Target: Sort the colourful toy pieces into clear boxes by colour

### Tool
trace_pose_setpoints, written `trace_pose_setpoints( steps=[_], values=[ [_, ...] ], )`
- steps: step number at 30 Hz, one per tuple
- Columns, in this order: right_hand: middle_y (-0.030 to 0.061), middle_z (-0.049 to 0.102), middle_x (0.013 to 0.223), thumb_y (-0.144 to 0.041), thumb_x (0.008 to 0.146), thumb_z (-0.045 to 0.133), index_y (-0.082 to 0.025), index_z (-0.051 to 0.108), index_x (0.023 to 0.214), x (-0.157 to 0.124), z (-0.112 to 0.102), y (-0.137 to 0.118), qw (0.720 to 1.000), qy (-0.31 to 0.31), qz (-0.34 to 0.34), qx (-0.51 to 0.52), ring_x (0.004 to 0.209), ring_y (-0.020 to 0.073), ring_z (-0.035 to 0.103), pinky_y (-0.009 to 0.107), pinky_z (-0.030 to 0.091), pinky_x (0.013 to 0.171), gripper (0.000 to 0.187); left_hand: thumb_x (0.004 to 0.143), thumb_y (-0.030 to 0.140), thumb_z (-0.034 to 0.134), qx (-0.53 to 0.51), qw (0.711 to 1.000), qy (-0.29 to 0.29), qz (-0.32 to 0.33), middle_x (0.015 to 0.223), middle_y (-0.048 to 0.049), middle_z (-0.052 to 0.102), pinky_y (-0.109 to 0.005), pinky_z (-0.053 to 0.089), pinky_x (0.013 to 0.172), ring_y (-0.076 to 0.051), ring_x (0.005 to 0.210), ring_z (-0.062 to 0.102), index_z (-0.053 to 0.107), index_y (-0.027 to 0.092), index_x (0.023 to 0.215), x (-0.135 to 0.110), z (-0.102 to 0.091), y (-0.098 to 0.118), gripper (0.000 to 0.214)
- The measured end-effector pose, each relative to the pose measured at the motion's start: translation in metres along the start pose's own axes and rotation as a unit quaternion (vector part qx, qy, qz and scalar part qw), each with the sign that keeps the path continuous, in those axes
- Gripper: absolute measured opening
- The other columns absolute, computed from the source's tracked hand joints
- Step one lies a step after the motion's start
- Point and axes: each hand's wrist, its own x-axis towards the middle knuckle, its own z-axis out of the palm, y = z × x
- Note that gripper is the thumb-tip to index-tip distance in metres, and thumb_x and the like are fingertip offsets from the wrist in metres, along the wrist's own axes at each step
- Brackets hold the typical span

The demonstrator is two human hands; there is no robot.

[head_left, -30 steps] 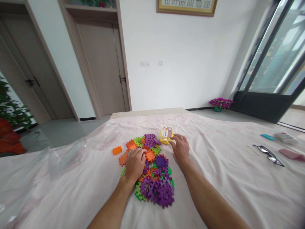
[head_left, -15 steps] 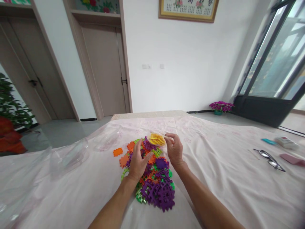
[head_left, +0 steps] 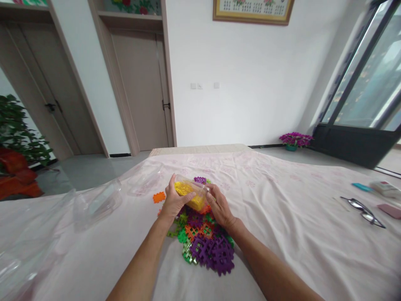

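Observation:
A clear plastic box (head_left: 194,202) with yellow pieces inside is held tilted above a pile of toy pieces. My left hand (head_left: 173,202) wraps round its left side, thumb across the front. At the box's right end, the fingers of my right hand (head_left: 221,205) are closed on its edge. Below lie flat interlocking pieces: purple ones (head_left: 216,253) at the near end, with orange pieces (head_left: 192,231) and green pieces (head_left: 182,235) among them. The box and my hands hide part of the pile. A single orange piece (head_left: 159,197) lies to its left.
Empty-looking clear plastic containers (head_left: 98,205) stand on the left of the cloth-covered table (head_left: 282,251). On the right are eyeglasses (head_left: 363,211), a pink case (head_left: 389,210), a white packet (head_left: 385,189) and a blue item (head_left: 362,187).
My left hand has come up from the pile and taken hold of the box. The box has moved left and nearer and now shows its side. My right hand has moved left with it.

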Motion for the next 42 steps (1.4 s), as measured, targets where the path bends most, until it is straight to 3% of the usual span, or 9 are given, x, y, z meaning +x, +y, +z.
trace_pose_setpoints(
  steps=[4, 7, 11, 17, 21, 30, 35, 39, 42],
  values=[
    [0.0060, 0.068, 0.102, -0.043, 0.099, 0.040, -0.024, 0.065, 0.106, 0.002, -0.001, -0.014, 0.999, -0.005, -0.005, -0.038, 0.095, 0.0224, 0.061, 0.036, 0.046, 0.090, 0.032, 0.060, 0.051, 0.082, 0.105, 0.994, -0.013, 0.002, 0.142, -0.0178, 0.035, -0.047, 0.034, 0.111, -0.034, 0.137, 0.034, 0.028, 0.020, 0.149, -0.001, 0.002, 0.014, 0.109],
    [0.0041, 0.068, 0.089, -0.043, 0.099, 0.040, -0.024, 0.069, 0.094, 0.004, -0.001, -0.024, 0.998, -0.029, -0.011, -0.062, 0.084, 0.0210, 0.060, 0.034, 0.048, 0.081, 0.035, 0.056, 0.053, 0.083, 0.203, 0.978, -0.017, 0.047, 0.145, -0.0187, 0.031, -0.054, 0.030, 0.111, -0.038, 0.139, 0.031, 0.022, 0.023, 0.152, -0.005, 0.001, 0.025, 0.117],
    [0.0035, 0.069, 0.082, -0.040, 0.099, 0.040, -0.023, 0.071, 0.090, 0.006, -0.007, -0.038, 0.994, -0.062, -0.029, -0.089, 0.077, 0.0197, 0.061, 0.032, 0.047, 0.076, 0.037, 0.053, 0.058, 0.084, 0.269, 0.962, -0.018, 0.046, 0.151, -0.0200, 0.023, -0.060, 0.028, 0.108, -0.046, 0.140, 0.025, 0.017, 0.028, 0.152, -0.011, 0.003, 0.028, 0.123],
    [0.0021, 0.074, 0.099, -0.041, 0.097, 0.043, -0.027, 0.074, 0.103, 0.009, -0.016, -0.045, 0.992, -0.106, -0.010, -0.070, 0.092, 0.0240, 0.067, 0.035, 0.048, 0.087, 0.035, 0.055, 0.063, 0.080, 0.270, 0.960, -0.028, 0.066, 0.147, -0.0192, 0.030, -0.058, 0.031, 0.107, -0.044, 0.137, 0.030, 0.019, 0.029, 0.151, -0.012, 0.004, 0.026, 0.119],
    [0.0015, 0.074, 0.103, -0.042, 0.096, 0.044, -0.029, 0.073, 0.112, 0.010, -0.017, -0.046, 0.992, -0.110, 0.005, -0.059, 0.100, 0.0275, 0.067, 0.041, 0.047, 0.094, 0.036, 0.055, 0.061, 0.080, 0.291, 0.955, -0.039, 0.028, 0.147, -0.0193, 0.032, -0.058, 0.035, 0.103, -0.045, 0.136, 0.032, 0.020, 0.031, 0.152, -0.013, 0.003, 0.031, 0.118],
    [0.0010, 0.069, 0.071, -0.053, 0.093, 0.046, -0.022, 0.072, 0.079, 0.021, -0.030, -0.031, 0.996, -0.062, 0.031, -0.055, 0.066, 0.0187, 0.061, 0.029, 0.047, 0.066, 0.043, 0.057, 0.051, 0.081, 0.298, 0.952, -0.038, 0.064, 0.145, -0.0192, 0.031, -0.058, 0.033, 0.105, -0.046, 0.134, 0.032, 0.018, 0.030, 0.153, -0.020, 0.005, 0.035, 0.117],
    [0.0004, 0.064, 0.071, -0.042, 0.099, 0.038, -0.023, 0.065, 0.081, 0.018, -0.023, -0.017, 0.984, -0.021, 0.022, -0.178, 0.064, 0.0157, 0.057, 0.026, 0.041, 0.065, 0.038, 0.058, 0.053, 0.081, 0.320, 0.943, -0.051, 0.072, 0.146, -0.0188, 0.028, -0.055, 0.030, 0.108, -0.044, 0.136, 0.030, 0.012, 0.028, 0.155, -0.022, 0.006, 0.038, 0.121],
    [0.0015, 0.067, 0.076, -0.038, 0.097, 0.041, -0.021, 0.065, 0.087, 0.014, -0.015, -0.008, 0.977, 0.026, 0.038, -0.210, 0.068, 0.0150, 0.058, 0.025, 0.040, 0.068, 0.031, 0.059, 0.052, 0.081, 0.324, 0.941, -0.047, 0.085, 0.148, -0.0177, 0.024, -0.055, 0.030, 0.109, -0.044, 0.137, 0.029, 0.016, 0.031, 0.154, -0.025, 0.010, 0.036, 0.118],
    [0.0004, 0.067, 0.075, -0.043, 0.093, 0.050, -0.020, 0.067, 0.086, 0.014, -0.014, -0.005, 0.975, -0.008, 0.069, -0.210, 0.067, 0.0144, 0.058, 0.024, 0.040, 0.064, 0.030, 0.059, 0.047, 0.082, 0.302, 0.944, -0.033, 0.129, 0.148, -0.0170, 0.024, -0.056, 0.029, 0.110, -0.043, 0.138, 0.029, 0.025, 0.029, 0.151, -0.027, 0.011, 0.028, 0.110]
  ],
)
